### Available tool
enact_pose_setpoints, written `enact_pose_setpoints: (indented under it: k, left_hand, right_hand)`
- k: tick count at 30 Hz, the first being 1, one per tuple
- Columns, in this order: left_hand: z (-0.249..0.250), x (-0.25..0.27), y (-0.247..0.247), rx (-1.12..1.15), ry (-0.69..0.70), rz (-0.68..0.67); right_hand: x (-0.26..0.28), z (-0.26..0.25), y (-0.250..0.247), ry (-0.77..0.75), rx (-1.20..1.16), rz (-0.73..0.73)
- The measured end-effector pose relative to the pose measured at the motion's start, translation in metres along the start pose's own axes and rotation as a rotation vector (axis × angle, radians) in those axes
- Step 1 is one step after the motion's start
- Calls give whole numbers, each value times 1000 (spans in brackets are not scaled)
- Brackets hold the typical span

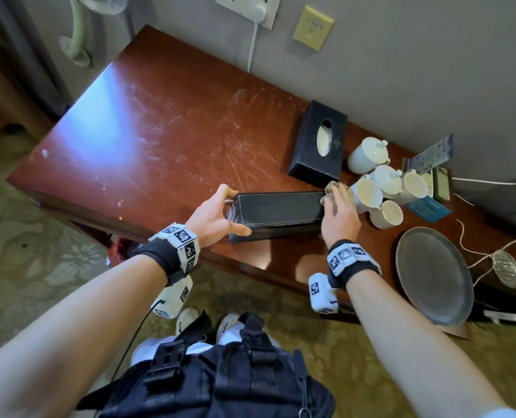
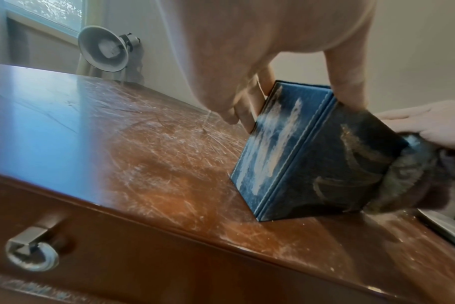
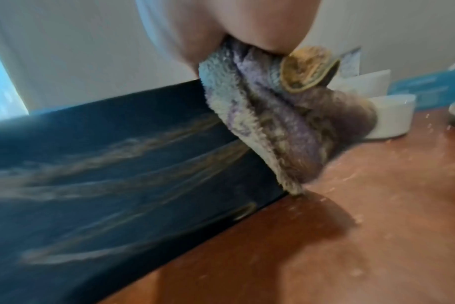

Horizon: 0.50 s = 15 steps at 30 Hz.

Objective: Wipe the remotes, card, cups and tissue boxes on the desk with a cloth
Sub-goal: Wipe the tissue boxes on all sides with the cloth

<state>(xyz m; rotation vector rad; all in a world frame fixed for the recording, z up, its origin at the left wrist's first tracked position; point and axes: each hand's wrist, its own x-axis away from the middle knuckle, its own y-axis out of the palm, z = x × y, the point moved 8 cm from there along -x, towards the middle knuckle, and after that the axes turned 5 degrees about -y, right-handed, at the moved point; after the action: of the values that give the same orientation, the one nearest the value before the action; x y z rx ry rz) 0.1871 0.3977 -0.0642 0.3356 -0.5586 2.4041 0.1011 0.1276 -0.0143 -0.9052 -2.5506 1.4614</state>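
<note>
A long black tissue box lies near the desk's front edge. My left hand grips its left end, thumb on the near side and fingers on the far side. My right hand holds a bunched, soiled cloth against the box's right end. Dusty streaks show on the box's near face. A second black tissue box with an oval opening lies behind. Several white cups, two of them lidded, stand right of the boxes.
The scratched red-brown desk stands against a grey wall. A round grey tray and a small glass dish lie at the front right, with white cords. Cards and a blue leaflet sit behind the cups. A drawer handle sits below the edge.
</note>
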Motion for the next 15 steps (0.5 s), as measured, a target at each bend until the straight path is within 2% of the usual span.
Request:
enact_pose_setpoints:
  k: [2, 5, 7, 11, 15]
  left_hand:
    - [0, 0, 0, -4, 6, -1]
    - [2, 2, 0, -41, 55, -18]
    - [3, 4, -1, -99, 104, -24]
    - [1, 4, -1, -151, 157, 16]
    - [-2, 2, -1, -150, 171, 27]
  right_hand:
    - [16, -39, 15, -142, -15, 25]
    - [53, -105, 56, -345, -78, -130]
    - [70, -132, 73, -395, -114, -182]
    - [72, -134, 78, -402, -88, -183]
    - [72, -130, 73, -494, -34, -211]
